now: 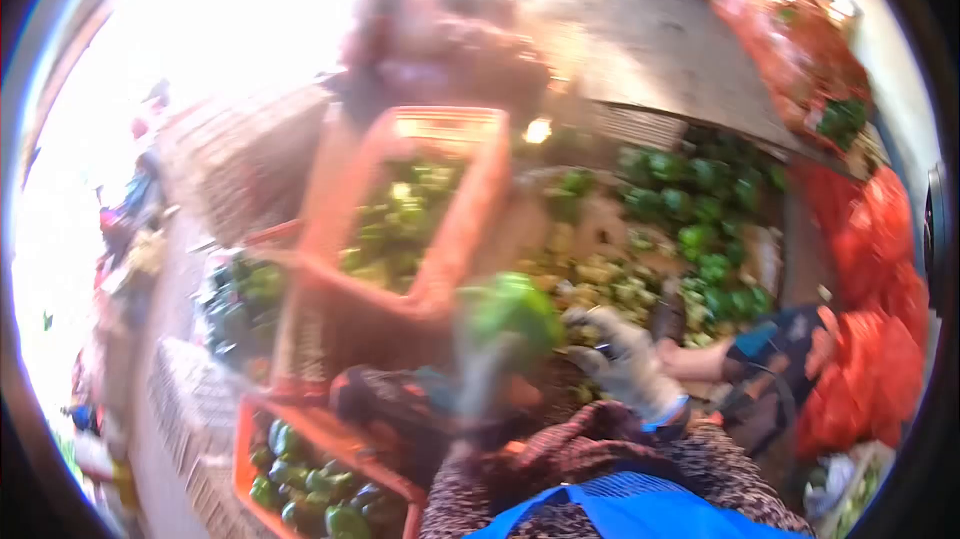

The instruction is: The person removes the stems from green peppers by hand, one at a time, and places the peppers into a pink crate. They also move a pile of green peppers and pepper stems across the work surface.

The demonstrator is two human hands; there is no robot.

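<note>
The person's hands are apart, side by side in front of the body. The left hand (485,371), badly blurred, is closed around a green pepper (512,315) and holds it up at the middle of the scene, just to the near right of a large orange crate (462,251). The gloved right hand (628,357) is to the right of the pepper, its fingers curled over a heap of pale yellow-green pieces (600,284); whether it grips anything cannot be told.

The orange crate carries a load of yellowish-green produce (405,214), blurred too much to make out singly. On the near left, a second orange crate (243,459) holds glossy green peppers (320,489), and farther off a clear bag (235,309) bulges with dark green ones. Beyond the pale pieces, to the far right, spreads a pile of green peppers (700,189).

Red bags (865,369) stand along the right side, with an orange-red net sack (785,49) farther back beside a flat grey board (670,54). A blue apron (620,514) covers the person's front.
</note>
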